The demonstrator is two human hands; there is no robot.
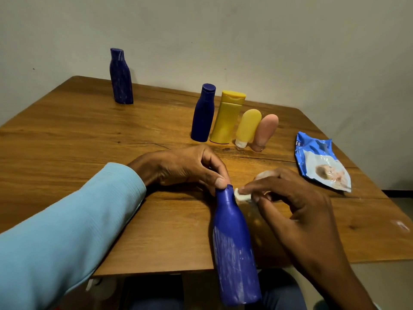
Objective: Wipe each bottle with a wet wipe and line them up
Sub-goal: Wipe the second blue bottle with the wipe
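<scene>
We pinch the blue bottle (234,242) at its cap with left hand (185,168), right hand (288,198) fingers pinching the wet wipe (241,196); light, stiff plastic, likely slippery, best held mid-body.

left hand (190,168) pinches blue bottle (234,247) at its cap | right hand (297,198) presses wet wipe (242,196) to neck | four bottles (232,119) lined up behind

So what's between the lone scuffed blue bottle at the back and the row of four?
Only bare wooden table shows in the head view between the scuffed blue bottle and the row's blue bottle.
</scene>
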